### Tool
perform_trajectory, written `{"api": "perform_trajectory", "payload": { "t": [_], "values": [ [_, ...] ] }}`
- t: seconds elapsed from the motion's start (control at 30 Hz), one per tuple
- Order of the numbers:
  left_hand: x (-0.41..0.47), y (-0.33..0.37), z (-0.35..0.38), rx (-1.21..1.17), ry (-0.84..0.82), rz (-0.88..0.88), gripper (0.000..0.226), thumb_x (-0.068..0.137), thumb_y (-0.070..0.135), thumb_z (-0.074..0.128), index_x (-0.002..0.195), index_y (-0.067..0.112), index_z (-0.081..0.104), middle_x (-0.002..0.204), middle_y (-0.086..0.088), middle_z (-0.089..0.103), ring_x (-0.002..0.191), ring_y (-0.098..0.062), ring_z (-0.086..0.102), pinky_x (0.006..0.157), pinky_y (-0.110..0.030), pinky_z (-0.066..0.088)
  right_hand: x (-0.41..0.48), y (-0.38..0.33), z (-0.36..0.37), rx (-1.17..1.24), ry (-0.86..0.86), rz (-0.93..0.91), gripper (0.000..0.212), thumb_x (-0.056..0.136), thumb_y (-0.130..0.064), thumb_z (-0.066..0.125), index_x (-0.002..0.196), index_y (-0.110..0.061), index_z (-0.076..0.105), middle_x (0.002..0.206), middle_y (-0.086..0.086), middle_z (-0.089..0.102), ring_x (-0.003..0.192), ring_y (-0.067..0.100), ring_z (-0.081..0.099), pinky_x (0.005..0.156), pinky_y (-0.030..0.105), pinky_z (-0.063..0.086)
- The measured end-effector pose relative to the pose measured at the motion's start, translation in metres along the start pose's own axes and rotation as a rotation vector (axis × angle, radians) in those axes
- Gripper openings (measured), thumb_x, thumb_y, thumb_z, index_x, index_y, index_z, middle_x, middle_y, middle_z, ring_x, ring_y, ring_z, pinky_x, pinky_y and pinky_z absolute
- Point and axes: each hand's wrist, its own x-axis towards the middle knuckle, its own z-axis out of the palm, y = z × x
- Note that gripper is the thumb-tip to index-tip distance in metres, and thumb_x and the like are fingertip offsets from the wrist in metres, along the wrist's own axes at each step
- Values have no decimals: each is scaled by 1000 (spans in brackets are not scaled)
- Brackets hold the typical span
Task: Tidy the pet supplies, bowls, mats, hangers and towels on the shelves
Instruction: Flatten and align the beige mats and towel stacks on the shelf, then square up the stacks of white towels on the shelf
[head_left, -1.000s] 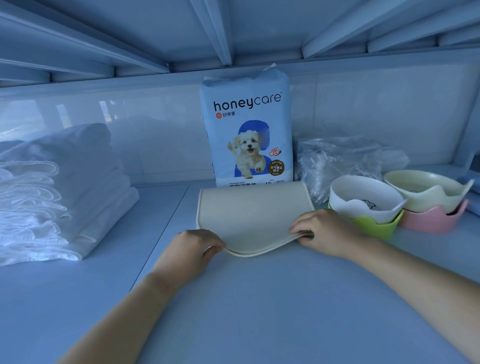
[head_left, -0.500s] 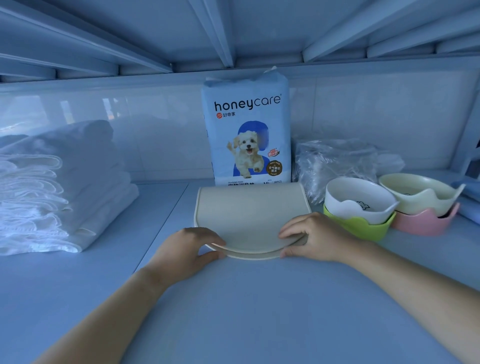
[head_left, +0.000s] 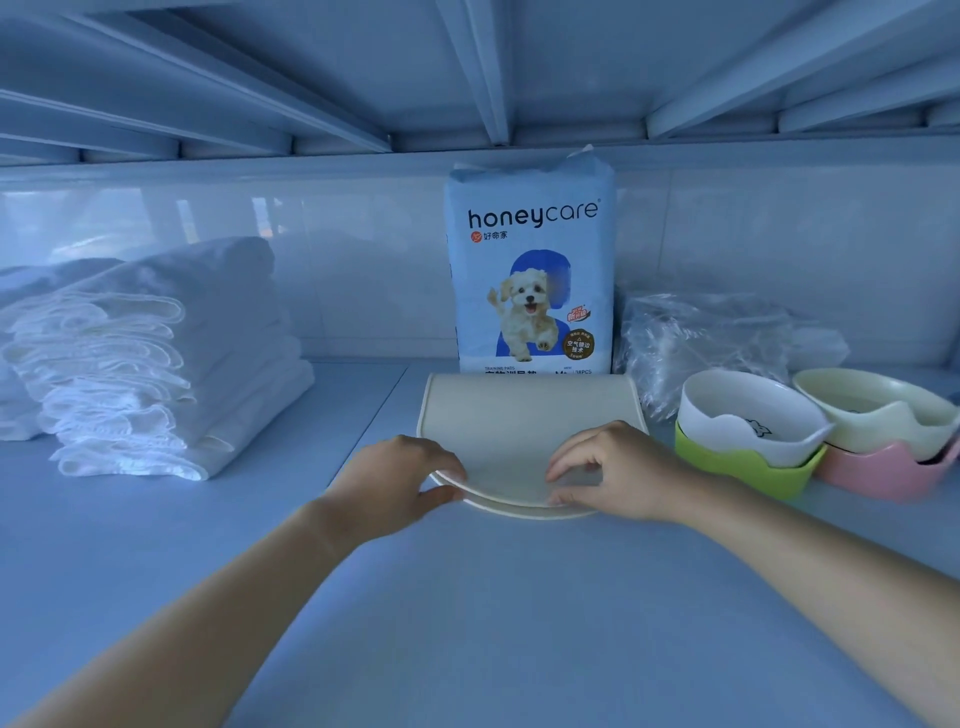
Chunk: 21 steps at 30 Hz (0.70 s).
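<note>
A beige folded mat (head_left: 524, 421) lies flat on the shelf (head_left: 467, 597) in front of a blue honeycare pad pack (head_left: 532, 270). My left hand (head_left: 395, 480) pinches the mat's near left corner between thumb and fingers. My right hand (head_left: 613, 475) holds the near right edge, its fingers curled on top and its thumb at the rim. A stack of folded white towels (head_left: 140, 358) sits at the left. At the right, a white bowl (head_left: 748, 415) nests in a green bowl (head_left: 743, 467), and a cream bowl (head_left: 872, 410) nests in a pink bowl (head_left: 883, 467).
A crumpled clear plastic bag (head_left: 711, 338) lies behind the bowls. The underside of the shelf above (head_left: 467, 67) hangs low overhead. A tiled wall (head_left: 337, 270) closes the back. The shelf surface stretches open toward me in the foreground.
The mat's near edge, lifted a second ago, has come down flat. Both hands moved inward along the front edge, and my right hand's fingers rose into a curl on top.
</note>
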Motion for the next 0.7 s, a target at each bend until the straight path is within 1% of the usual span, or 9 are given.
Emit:
{"api": "perform_trajectory", "payload": {
  "t": [0.1,0.2,0.3,0.43,0.5,0.53,0.6,0.7],
  "values": [
    [-9,-12,-11,-4,42,-37,21,85,54,53,104,47,59,102,28,61,94,4,55,71,-17,43,15,-17,5,-11,1,-45,28,77,-46,69,95,-25,73,102,-13,69,93,1,59,84,28,48],
    [-21,-31,-21,-31,79,-90,24,84,56,52,105,47,59,99,28,61,92,7,55,68,-14,39,32,-39,15,-6,11,-81,27,78,-47,67,97,-28,72,104,-12,68,98,3,59,89,31,47],
    [-35,-54,-33,-30,99,-125,28,83,60,51,106,46,59,96,29,60,89,10,54,67,-9,36,50,-65,29,-1,12,-116,26,81,-48,64,100,-30,70,105,-15,67,100,2,57,89,30,47],
    [-61,-89,-50,-10,122,-154,28,84,58,51,106,44,60,95,29,60,89,10,54,67,-9,37,81,-103,51,-13,2,-179,23,84,-40,64,104,-28,69,111,-14,65,106,4,55,93,26,43],
    [-75,-112,-60,-4,142,-187,25,84,57,52,105,44,61,93,29,59,89,9,54,65,-6,34,100,-126,62,-11,4,-208,23,85,-37,64,106,-28,68,113,-16,64,108,3,54,94,26,43],
    [-83,-124,-65,-4,153,-207,24,84,56,53,103,45,61,91,30,59,87,8,54,65,-7,34,110,-139,69,-5,8,-222,23,85,-36,63,106,-28,67,114,-16,63,109,4,54,94,27,43],
    [-100,-151,-76,0,171,-244,23,83,54,55,102,45,62,92,30,59,85,6,53,67,-13,37,131,-166,85,6,19,-249,23,86,-35,63,108,-28,67,117,-17,62,111,4,53,96,30,43],
    [-132,-196,-94,-13,191,-286,22,83,53,55,102,44,63,98,28,63,93,5,56,77,-22,46,162,-213,113,12,29,-299,24,86,-36,61,110,-32,65,118,-19,59,111,3,52,95,29,42]
  ]
}}
